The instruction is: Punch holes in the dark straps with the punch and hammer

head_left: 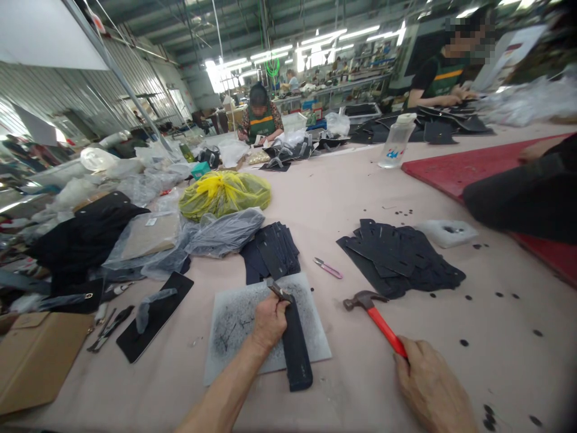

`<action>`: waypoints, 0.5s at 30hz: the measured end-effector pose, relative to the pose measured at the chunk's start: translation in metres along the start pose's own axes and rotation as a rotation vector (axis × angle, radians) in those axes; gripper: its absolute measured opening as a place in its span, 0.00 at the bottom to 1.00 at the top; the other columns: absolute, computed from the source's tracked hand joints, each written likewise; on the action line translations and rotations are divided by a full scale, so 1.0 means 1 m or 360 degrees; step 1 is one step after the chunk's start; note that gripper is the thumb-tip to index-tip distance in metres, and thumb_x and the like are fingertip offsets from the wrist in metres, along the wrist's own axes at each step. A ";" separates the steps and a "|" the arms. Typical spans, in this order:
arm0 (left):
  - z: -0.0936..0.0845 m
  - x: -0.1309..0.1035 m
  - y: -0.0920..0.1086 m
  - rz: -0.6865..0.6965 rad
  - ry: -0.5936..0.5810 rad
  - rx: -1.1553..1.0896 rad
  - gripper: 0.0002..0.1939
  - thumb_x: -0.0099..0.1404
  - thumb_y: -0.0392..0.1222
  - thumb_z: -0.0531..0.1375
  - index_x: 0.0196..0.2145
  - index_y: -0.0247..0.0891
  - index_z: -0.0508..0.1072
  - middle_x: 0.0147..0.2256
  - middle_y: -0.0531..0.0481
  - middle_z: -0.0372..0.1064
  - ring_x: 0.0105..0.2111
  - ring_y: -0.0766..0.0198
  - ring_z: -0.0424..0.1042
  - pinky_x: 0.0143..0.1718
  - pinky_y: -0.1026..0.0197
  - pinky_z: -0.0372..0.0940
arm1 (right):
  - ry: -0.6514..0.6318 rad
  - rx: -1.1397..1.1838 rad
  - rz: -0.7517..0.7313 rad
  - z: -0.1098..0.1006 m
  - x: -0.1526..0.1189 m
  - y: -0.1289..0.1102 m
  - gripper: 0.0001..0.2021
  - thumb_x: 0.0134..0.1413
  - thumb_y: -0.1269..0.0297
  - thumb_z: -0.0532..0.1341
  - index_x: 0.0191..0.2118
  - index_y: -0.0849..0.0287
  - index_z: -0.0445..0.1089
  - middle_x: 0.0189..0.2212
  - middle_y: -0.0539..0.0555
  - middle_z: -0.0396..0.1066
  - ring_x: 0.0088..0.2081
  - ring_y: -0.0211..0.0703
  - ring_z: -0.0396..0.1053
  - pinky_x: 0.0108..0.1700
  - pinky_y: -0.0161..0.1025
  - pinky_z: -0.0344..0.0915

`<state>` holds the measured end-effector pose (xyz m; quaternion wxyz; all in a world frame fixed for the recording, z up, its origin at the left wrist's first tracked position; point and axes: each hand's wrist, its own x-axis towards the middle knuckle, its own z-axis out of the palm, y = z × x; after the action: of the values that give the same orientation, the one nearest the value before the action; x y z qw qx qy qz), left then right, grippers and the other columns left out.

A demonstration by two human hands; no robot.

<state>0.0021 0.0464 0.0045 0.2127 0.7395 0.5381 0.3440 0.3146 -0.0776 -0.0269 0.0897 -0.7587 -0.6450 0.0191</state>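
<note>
My left hand (269, 320) is closed around a short dark metal punch (279, 291), held at the upper end of a long dark strap piece (297, 355). The strap lies partly on a speckled whitish board (234, 328) and runs past its near edge. On the right, my right hand (430, 379) grips the orange handle of a claw hammer (381, 322), whose head is near the table surface. A stack of dark pieces (271, 249) sits behind the board, and a wider pile of dark pieces (401, 255) is beyond the hammer.
Pink-handled snips (329, 268) lie between the piles. A yellow mesh bundle (225, 193), a cardboard box (40, 355) and tools (110, 328) are to the left. A bottle (396, 141), a red board (478, 162) and a dark sleeve (527, 192) are right. Two people work farther back.
</note>
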 end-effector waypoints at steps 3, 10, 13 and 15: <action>0.001 0.001 0.000 -0.0029 0.0030 0.0005 0.11 0.66 0.34 0.53 0.39 0.37 0.75 0.39 0.45 0.77 0.40 0.56 0.76 0.45 0.56 0.69 | -0.0077 0.0017 0.0003 -0.001 -0.002 0.000 0.12 0.64 0.63 0.46 0.43 0.58 0.65 0.32 0.56 0.64 0.35 0.50 0.67 0.35 0.44 0.61; 0.001 0.001 0.002 0.0005 0.0042 0.0073 0.11 0.65 0.34 0.53 0.38 0.37 0.75 0.37 0.45 0.77 0.38 0.56 0.76 0.42 0.57 0.70 | -0.0086 0.0163 0.0054 -0.001 -0.001 0.000 0.14 0.62 0.62 0.45 0.42 0.58 0.65 0.34 0.58 0.67 0.36 0.52 0.68 0.35 0.45 0.62; 0.001 0.001 0.003 0.0011 0.0043 0.0081 0.10 0.64 0.33 0.53 0.38 0.37 0.75 0.36 0.45 0.76 0.37 0.56 0.76 0.42 0.56 0.69 | -0.0244 0.0535 0.0271 -0.008 0.002 0.000 0.15 0.58 0.58 0.50 0.44 0.58 0.66 0.36 0.59 0.70 0.37 0.52 0.69 0.37 0.46 0.64; 0.001 0.001 0.004 0.0019 0.0032 0.0100 0.10 0.64 0.33 0.54 0.38 0.37 0.75 0.35 0.44 0.76 0.37 0.55 0.75 0.41 0.56 0.69 | -0.0519 0.1034 0.0522 -0.018 0.001 -0.007 0.16 0.54 0.54 0.54 0.44 0.57 0.66 0.32 0.55 0.70 0.32 0.49 0.69 0.34 0.45 0.65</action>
<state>0.0054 0.0459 0.0070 0.1819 0.7455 0.5464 0.3356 0.3107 -0.0780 -0.0076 0.2172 -0.7707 -0.4816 0.3563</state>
